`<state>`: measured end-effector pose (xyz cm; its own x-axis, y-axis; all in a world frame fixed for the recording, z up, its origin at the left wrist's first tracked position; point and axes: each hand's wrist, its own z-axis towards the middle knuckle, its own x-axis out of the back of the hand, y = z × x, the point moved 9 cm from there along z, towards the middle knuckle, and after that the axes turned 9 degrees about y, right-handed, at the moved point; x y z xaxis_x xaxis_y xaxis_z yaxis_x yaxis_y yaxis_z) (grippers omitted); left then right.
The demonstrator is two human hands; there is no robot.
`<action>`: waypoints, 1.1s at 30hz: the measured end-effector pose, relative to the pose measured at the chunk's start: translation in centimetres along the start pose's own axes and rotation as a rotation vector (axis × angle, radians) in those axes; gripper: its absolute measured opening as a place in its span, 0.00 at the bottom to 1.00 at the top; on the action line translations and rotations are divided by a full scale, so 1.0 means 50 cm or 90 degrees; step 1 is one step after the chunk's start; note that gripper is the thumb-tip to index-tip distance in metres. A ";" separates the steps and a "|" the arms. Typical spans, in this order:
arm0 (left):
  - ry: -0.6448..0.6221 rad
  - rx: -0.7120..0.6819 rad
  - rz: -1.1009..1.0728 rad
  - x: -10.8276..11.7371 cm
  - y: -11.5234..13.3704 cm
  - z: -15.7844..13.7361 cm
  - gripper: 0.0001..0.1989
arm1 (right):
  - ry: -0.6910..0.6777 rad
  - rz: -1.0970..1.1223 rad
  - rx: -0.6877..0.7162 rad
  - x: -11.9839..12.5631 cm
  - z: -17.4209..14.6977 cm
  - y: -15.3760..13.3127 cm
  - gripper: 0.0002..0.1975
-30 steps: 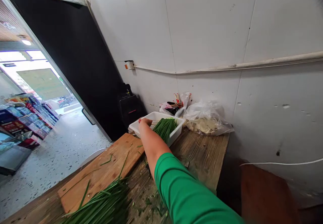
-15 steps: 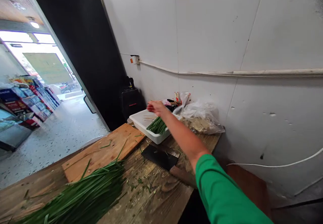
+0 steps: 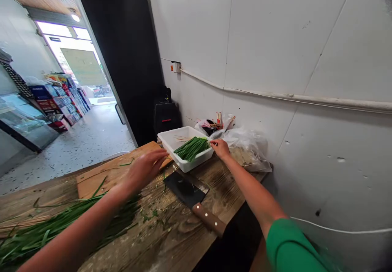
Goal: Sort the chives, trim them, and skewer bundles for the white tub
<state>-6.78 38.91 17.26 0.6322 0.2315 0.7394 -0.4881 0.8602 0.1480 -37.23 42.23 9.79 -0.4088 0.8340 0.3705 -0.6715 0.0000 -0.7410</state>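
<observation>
A white plastic tray (image 3: 187, 167) holds a bunch of green chives (image 3: 193, 148) and some thin wooden skewers (image 3: 183, 138). My right hand (image 3: 219, 147) is at the tray's right rim beside the chive ends, its fingers pinched there. My left hand (image 3: 148, 163) hovers near the tray's left corner, slightly blurred, fingers stretched toward it and holding nothing. A cleaver (image 3: 186, 190) with a brown wooden handle lies on the wooden table (image 3: 165, 239) in front of the tray. A bigger pile of chives (image 3: 61, 223) lies at left, partly behind my left forearm.
A wooden board (image 3: 104, 174) lies left of the tray. Clear plastic bags (image 3: 249, 147) sit at its right, against the white wall (image 3: 263, 39). A black bag (image 3: 167, 119) stands behind. Chive scraps (image 3: 153, 215) litter the table.
My right hand has come back from over the tray to its right rim. My left hand has entered view beside the tray. The view has shifted, showing the cleaver fully.
</observation>
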 end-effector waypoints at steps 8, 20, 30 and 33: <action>-0.125 -0.114 0.153 -0.281 -0.035 0.244 0.16 | 0.017 -0.100 0.115 -0.036 0.024 -0.020 0.04; -0.216 -0.227 0.140 -0.394 -0.047 0.279 0.11 | -0.003 -0.134 0.207 -0.048 0.026 -0.024 0.03; -0.201 -0.268 0.121 -0.393 -0.054 0.271 0.12 | 0.032 -0.165 0.215 -0.039 0.025 -0.033 0.03; -0.189 -0.286 0.108 -0.386 -0.047 0.270 0.14 | 0.039 -0.182 0.234 -0.037 0.022 -0.044 0.05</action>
<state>-25.97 26.30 11.49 0.3395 0.3021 0.8908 -0.2232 0.9458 -0.2357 -35.67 40.10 11.36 -0.1455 0.8598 0.4894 -0.9311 0.0483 -0.3616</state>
